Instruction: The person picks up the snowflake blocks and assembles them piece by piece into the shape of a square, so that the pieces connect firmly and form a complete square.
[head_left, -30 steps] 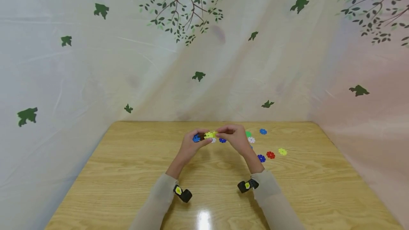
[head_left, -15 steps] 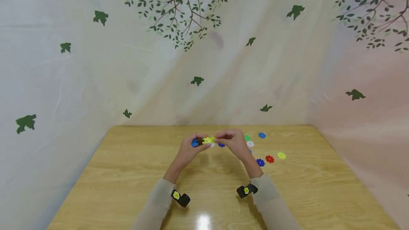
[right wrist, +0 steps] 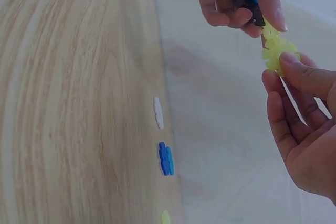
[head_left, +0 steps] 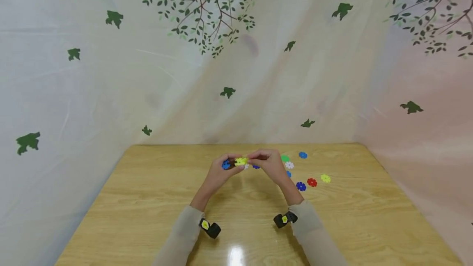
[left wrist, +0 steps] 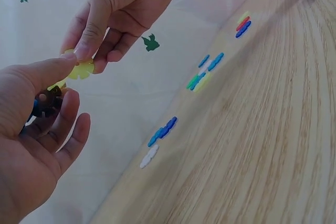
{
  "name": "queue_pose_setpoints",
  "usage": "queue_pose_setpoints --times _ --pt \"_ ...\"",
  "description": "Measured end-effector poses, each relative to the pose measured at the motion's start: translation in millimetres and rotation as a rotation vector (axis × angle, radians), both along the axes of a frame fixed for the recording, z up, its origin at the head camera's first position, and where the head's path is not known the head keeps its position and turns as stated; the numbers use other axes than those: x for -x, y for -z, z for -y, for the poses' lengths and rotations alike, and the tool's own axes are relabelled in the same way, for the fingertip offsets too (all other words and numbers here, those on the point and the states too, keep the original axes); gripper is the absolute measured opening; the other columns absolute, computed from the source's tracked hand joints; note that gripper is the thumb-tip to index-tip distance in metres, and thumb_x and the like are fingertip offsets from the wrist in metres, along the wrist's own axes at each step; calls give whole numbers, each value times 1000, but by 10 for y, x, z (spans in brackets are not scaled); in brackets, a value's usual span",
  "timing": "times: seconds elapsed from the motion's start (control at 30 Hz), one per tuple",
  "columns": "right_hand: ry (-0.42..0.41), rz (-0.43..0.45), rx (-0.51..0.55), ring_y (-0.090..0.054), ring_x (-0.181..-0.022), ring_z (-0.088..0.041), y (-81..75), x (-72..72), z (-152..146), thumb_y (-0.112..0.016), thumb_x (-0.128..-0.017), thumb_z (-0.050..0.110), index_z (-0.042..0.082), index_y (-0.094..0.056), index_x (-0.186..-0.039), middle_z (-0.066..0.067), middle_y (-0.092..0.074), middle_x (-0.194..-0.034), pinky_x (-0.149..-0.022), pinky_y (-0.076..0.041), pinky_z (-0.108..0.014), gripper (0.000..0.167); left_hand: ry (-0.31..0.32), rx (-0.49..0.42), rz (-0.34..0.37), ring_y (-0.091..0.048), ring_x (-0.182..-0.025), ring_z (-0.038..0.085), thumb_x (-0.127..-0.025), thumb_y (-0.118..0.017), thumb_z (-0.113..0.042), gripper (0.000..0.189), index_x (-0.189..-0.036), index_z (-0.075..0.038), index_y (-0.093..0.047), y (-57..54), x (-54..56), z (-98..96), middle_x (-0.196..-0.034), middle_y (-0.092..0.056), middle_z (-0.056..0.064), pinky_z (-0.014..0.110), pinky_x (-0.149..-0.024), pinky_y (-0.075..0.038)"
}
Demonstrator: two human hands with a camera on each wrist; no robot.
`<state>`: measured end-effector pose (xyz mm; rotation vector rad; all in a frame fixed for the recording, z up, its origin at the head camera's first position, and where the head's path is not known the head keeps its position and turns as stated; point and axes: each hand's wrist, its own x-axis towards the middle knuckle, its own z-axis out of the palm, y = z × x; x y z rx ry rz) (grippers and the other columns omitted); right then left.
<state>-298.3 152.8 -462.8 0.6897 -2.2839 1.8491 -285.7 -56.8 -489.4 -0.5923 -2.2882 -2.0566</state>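
Yellow disc [right wrist: 278, 56] | flat, petal-notched rim | pinched by right fingers [right wrist: 310, 77] | wood-grained table [head_left: 369, 221]

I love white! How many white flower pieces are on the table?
2: one white piece shows beside the left hand, another near the green piece. More may hide.

The left sleeve [head_left: 179, 235] and the right sleeve [head_left: 317, 235] were plain, pale beige-grey and long, a little creased, each with a loose cuff that stopped short of the hand. At the left cuff [head_left: 194, 212] sat a left camera [head_left: 214, 230], black and blocky, with a small yellow patch [head_left: 205, 225] on its dark mount. The right camera [head_left: 278, 221] was likewise black, its band [head_left: 292, 217] dark, its yellow patch marked too finely to read. Left hand [head_left: 219, 170] and right hand [head_left: 272, 167] were bare.
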Motion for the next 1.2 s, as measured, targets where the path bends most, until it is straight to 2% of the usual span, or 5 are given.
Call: queue_pose_setpoints --times 0.27,0.5,0.7,0.87,1.2 --pt "-1 27 -31 -74 -85 -13 22 4 -12 -75 -92 7 0 -79 -103 -22 -76 -104 -72 -59 -22 14 -31 52 -74 -61 -107 21 -93 -76 -15 37 -129 -10 -69 25 -9 21 -129 -62 14 19 -83 -56" --pt "22 52 -41 -74 -87 -19 27 -5 -9 -69 -97 6 -1 -77 -109 -23 -75 -107 -76 -62 -29 17 -67 86 -101 -55 -94 20 -93 -75 -8 30 -121 1 -71 -282 -187 -13 -114 -60 22 17 -76 -50" --pt "12 38 -36 -73 -94 -38 -12 24 5 -68 -97 4 -3 -76 -110 -24 -74 -109 -79 -63 -35 17 -90 94 -116 -58 -95 24 -91 -76 -5 28 -117 3 -73 -329 -165 -15 -118 -60 23 15 -75 -49" --pt "8 41 -46 -74 -90 -29 -16 46 22 -69 -96 6 -4 -75 -112 -23 -74 -110 -79 -63 -35 19 -117 101 -129 -61 -95 29 -88 -78 -3 27 -114 4 -75 -347 -160 7 -114 -65 23 15 -74 -50" --pt "14 75 -64 -73 -90 -26 2 41 49 -71 -96 8 -6 -73 -113 -23 -74 -110 -79 -62 -34 22 -66 131 -162 -61 -84 8 -87 -79 -3 28 -113 5 -73 -283 -112 65 -108 -71 23 16 -73 -53"
